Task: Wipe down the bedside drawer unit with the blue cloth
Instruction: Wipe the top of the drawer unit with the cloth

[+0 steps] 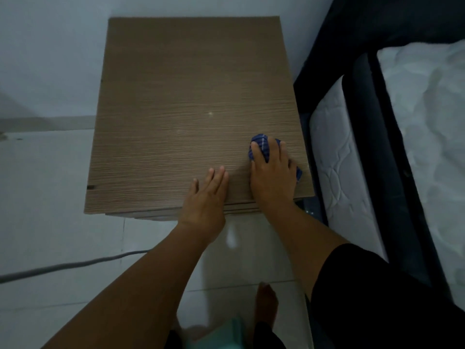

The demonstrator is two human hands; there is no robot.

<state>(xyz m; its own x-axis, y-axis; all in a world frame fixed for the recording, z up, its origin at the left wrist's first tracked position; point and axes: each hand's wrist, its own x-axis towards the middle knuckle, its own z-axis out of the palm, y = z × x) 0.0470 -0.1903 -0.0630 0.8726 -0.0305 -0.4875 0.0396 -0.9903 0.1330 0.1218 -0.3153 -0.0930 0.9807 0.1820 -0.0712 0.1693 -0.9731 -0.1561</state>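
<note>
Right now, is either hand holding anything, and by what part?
Right hand presses the bunched blue cloth flat on the drawer unit, fingers over its middle. Left hand holds nothing.

Bunched blue cloth (261, 144) lies on wood-grain drawer unit (191, 109) top.

You stand in dim light on a pale tiled floor (50, 197), a plain wall (50, 59) ahead, a grey cable (63, 267) at left, a dark-framed bed (377, 159) with white mattress (427, 122) at right.
</note>
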